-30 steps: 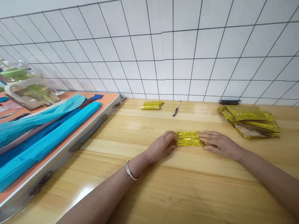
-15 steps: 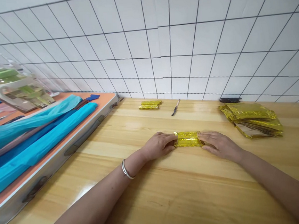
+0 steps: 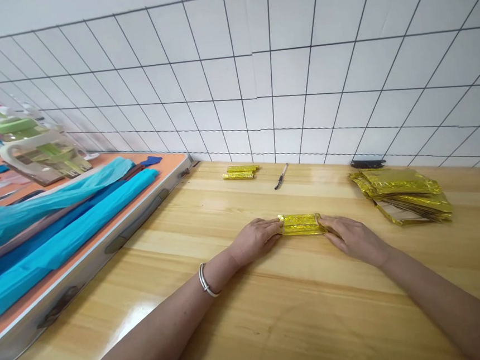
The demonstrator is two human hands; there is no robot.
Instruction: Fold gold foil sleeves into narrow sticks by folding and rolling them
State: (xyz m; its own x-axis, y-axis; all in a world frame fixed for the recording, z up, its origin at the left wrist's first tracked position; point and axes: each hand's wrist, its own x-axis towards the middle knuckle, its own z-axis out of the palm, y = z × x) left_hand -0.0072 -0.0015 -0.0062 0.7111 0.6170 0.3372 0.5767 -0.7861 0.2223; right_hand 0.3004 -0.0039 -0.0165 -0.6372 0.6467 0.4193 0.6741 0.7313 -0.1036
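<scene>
A shiny gold foil sheet (image 3: 300, 224), folded into a narrow strip with a crease along its length, lies on the wooden table between my hands. My left hand (image 3: 256, 240) grips its left end, fingers pressed together; a silver bangle circles that wrist. At the other end, my right hand (image 3: 352, 237) has its fingertips closed on the foil's right edge. Part of each end is hidden beneath the fingers. Further back lie a couple of narrow gold foil strips (image 3: 240, 172), and a pen (image 3: 280, 176) rests to their right.
A stack of gold foil sheets (image 3: 409, 193) sits at the right, with a black object (image 3: 368, 164) behind it. On the left, an orange-topped board (image 3: 171, 162) carries blue rolled material (image 3: 100, 214) and a green-lidded cup (image 3: 17, 128). A white tiled wall (image 3: 214, 76) closes the back.
The view has shifted slightly. Both hands remain at the ends of the foil sheet, whose strip looks a little narrower now, with the fingers slightly moved.
</scene>
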